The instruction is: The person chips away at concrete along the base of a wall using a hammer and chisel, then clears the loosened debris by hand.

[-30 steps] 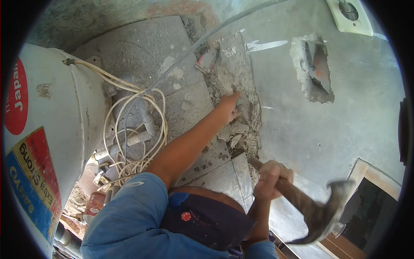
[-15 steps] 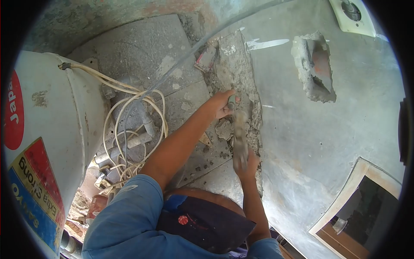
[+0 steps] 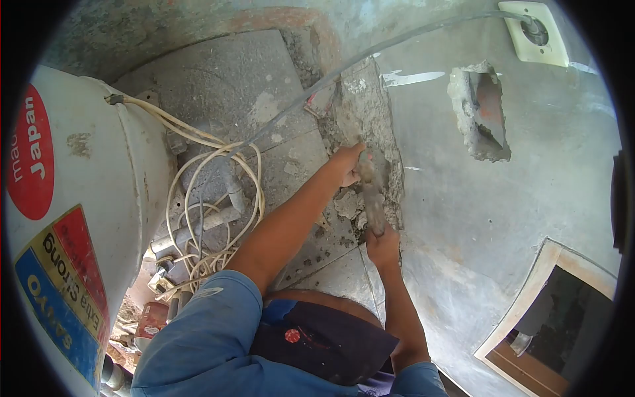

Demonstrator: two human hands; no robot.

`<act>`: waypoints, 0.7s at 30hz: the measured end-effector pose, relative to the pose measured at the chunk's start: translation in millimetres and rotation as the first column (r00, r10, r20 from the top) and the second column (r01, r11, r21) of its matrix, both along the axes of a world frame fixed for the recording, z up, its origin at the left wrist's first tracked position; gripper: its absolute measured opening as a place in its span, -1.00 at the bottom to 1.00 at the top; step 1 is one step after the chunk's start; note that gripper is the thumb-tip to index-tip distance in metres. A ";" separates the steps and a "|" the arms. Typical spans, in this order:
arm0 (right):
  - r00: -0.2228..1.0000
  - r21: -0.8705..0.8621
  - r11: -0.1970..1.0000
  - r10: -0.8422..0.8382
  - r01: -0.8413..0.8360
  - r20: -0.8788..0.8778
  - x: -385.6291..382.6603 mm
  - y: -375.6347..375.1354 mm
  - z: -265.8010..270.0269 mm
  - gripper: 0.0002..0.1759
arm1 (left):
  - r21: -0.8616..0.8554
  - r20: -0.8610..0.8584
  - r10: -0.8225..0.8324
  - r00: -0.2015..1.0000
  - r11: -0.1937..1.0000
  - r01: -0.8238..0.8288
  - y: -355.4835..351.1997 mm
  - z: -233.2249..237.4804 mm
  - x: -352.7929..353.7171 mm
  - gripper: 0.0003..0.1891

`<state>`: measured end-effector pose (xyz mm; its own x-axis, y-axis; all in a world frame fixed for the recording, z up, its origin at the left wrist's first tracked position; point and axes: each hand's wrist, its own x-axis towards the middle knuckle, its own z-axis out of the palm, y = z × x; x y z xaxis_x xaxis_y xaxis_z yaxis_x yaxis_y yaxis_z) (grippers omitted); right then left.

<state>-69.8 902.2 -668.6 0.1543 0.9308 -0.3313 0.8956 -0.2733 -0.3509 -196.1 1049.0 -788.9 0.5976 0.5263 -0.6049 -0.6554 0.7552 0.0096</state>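
Note:
My left hand (image 3: 348, 163) is closed around a chisel (image 3: 364, 155), of which only a small greenish end shows past the fingers. It is held against the rough, broken strip of concrete (image 3: 372, 106) at the foot of the wall. My right hand (image 3: 383, 247) grips the lower end of a dusty hammer (image 3: 374, 208). The hammer's upper end is beside my left hand at the chisel, slightly blurred. Broken lumps of mortar (image 3: 346, 204) lie just below my left hand.
A white tank (image 3: 86, 152) with stickers stands left. Coiled cream cable (image 3: 175, 192) lies over grey pipes (image 3: 198, 225). A grey cord (image 3: 397, 36) runs across to a wall socket (image 3: 539, 33). The wall has a chipped-out hole (image 3: 486, 116) and a framed opening (image 3: 555, 317).
My right hand and the hammer have moved up slightly, and the hammer is less blurred. My left hand stays at the same spot on the broken strip. The view has shifted a little.

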 end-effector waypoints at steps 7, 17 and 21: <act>0.971 0.400 0.916 0.121 -0.029 -0.207 -32.3 -11.6 72.3 -0.77 | -0.026 -0.072 -0.026 0.997 0.999 0.024 2.9 -9.7 3.5 -0.66; 0.999 0.312 0.950 0.030 -0.021 -0.025 -41.9 -1.1 33.7 -0.86 | -0.126 -0.169 0.018 0.985 0.991 -0.040 5.3 13.1 9.5 -0.68; 0.613 0.632 0.769 0.455 0.094 -0.646 -71.4 9.7 98.9 -0.88 | -0.071 -0.023 -0.012 1.000 0.997 0.010 1.4 3.9 7.9 -0.69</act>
